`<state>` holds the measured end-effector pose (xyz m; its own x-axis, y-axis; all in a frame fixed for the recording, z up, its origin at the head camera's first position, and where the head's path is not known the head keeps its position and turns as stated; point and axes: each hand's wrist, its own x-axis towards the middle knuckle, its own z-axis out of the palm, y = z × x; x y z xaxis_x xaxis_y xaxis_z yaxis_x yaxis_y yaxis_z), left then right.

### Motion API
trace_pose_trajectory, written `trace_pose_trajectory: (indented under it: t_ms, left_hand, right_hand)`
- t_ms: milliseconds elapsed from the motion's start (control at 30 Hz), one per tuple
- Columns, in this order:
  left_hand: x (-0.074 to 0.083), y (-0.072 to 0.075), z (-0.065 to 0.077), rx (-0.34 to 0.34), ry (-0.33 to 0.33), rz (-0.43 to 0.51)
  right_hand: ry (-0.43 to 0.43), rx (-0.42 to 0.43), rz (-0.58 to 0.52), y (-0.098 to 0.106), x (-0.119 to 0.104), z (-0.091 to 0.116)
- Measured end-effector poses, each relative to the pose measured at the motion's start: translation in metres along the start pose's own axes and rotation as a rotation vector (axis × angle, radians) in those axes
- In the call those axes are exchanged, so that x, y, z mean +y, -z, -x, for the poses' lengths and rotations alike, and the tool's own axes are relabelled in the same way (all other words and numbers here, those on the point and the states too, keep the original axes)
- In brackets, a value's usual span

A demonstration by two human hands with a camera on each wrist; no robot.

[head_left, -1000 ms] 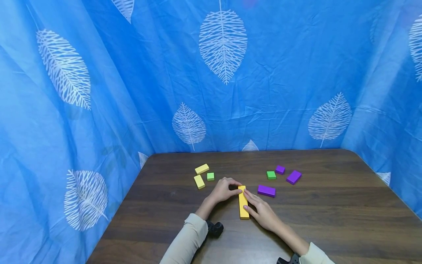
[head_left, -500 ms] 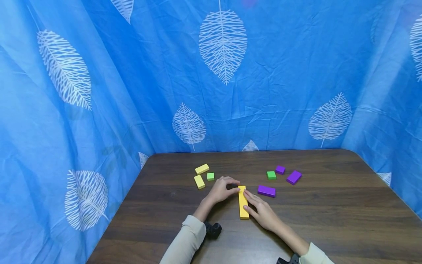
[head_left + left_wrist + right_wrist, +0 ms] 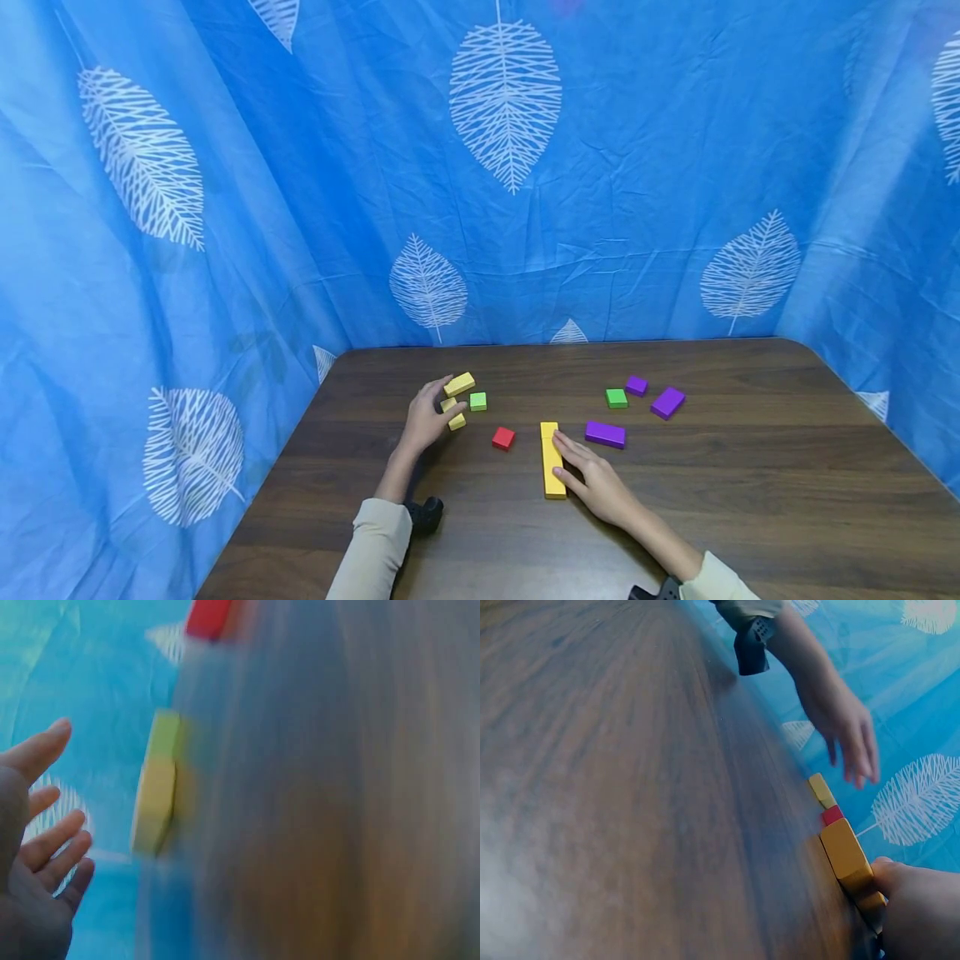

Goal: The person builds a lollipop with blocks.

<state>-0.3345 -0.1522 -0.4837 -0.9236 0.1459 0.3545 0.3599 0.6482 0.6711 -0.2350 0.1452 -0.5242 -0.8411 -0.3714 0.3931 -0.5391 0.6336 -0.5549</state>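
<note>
Left hand [image 3: 424,421], spread, hovers by pale blocks [image 3: 460,384]; right hand [image 3: 602,486] (fingers extended) touches orange-yellow blocks [image 3: 551,460].

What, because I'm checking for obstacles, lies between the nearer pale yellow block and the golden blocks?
The head view shows one red block there, apart from the golden blocks.

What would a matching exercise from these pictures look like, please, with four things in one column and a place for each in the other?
Things:
1. red block
2. left hand
3. right hand
4. purple blocks

Places:
A. touching the orange-yellow blocks
B. to the right of both hands' fingertips, near a green block
C. on the table, between the two hands
D. by the pale yellow blocks

Right pairs: 1-C, 2-D, 3-A, 4-B.
</note>
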Motion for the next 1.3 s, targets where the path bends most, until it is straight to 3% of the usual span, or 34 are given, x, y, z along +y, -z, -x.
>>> trace_pose_trajectory:
  t_ms: [100,167,367,533,700,833,933,1100,1300]
  left_hand:
    - [-0.014,0.008,0.004,-0.072,0.091,-0.054]
    - [-0.021,0.010,0.007,-0.129,0.113,-0.089]
    - [-0.024,0.010,0.011,-0.220,0.083,-0.130]
    - [-0.022,0.005,0.010,-0.195,0.054,-0.161]
    - [-0.014,-0.002,0.009,-0.095,0.068,-0.137]
    - [0.003,-0.014,0.001,-0.035,0.018,-0.102]
    - [0.018,-0.027,-0.005,-0.039,-0.038,-0.073]
    - [0.036,-0.052,-0.013,-0.117,-0.067,-0.056]
    - [0.042,-0.074,-0.021,-0.205,-0.054,-0.109]
  right_hand:
    - [-0.004,-0.007,-0.001,0.001,0.000,0.000]
    - [-0.007,-0.010,0.000,0.001,0.000,0.000]
    - [-0.014,-0.009,-0.001,0.001,0.000,0.000]
    - [-0.019,-0.013,-0.003,0.001,0.000,0.000]
    - [-0.012,-0.021,-0.010,0.000,0.000,0.000]
    - [0.003,0.001,-0.009,0.001,0.000,0.000]
    - [0.003,0.008,-0.005,0.001,0.000,0.000]
    - [-0.012,-0.015,-0.006,0.001,-0.001,-0.001]
    - [-0.016,-0.032,-0.014,0.002,0.000,-0.001]
